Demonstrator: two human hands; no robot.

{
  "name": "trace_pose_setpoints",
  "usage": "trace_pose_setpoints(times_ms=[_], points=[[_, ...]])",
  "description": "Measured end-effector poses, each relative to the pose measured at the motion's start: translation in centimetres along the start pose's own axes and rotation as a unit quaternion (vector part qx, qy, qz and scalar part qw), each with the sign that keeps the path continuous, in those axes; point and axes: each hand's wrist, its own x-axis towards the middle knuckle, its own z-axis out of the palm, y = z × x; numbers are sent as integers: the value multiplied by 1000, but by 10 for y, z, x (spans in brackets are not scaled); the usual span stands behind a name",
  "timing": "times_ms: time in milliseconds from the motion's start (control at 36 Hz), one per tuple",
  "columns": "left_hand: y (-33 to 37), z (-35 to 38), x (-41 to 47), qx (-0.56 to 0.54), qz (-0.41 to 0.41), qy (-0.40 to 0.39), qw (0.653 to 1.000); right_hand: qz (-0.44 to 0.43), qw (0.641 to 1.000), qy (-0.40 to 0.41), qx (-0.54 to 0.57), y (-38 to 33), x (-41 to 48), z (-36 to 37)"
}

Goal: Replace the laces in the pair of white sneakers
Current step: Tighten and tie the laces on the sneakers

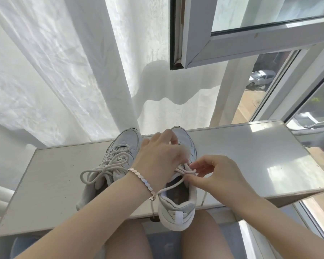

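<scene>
Two white sneakers stand side by side on a pale table (54, 184), toes pointing away from me. The left sneaker (120, 146) is laced, its beige lace tied in a bow (101, 171). The right sneaker (178, 206) has its heel hanging over the near table edge. My left hand (157, 157), with a bracelet at the wrist, lies over that shoe's tongue and its fingers pinch the lace. My right hand (213, 174) pinches the same beige lace (185, 171) near the top eyelets. Loose lace ends trail over the shoe's collar and down both sides.
A white curtain (64, 71) hangs right behind the table. An open window frame (213, 43) juts in at upper right, with cars and pavement visible outside below. My bare knees sit under the table's near edge.
</scene>
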Motion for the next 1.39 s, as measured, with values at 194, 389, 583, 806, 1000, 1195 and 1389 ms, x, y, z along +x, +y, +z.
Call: trace_pose_setpoints(times_ms=[194, 389, 583, 806, 1000, 1195, 1389], points=[[-9, -9, -16, -475, -148, 33, 867, 3, 1000, 22, -5, -2, 0, 3], [-17, -21, -24, -297, -194, -59, 933, -5, 999, 26, -32, -3, 1, 6], [-13, -28, -20, -336, -163, -12, 928, -7, 1000, 22, -15, -3, 1, 5], [-17, 3, -40, -333, -253, 38, 908, -82, 995, 42, 33, 1, 0, 4], [-14, 12, -36, -280, -251, 13, 926, -129, 986, -50, 93, -12, -1, -7], [-15, 15, -36, -280, -244, 22, 928, -172, 980, -66, 68, -14, -4, -22], [-8, 14, -47, -309, -260, 81, 911, -104, 987, 19, 121, -7, 2, -21]])
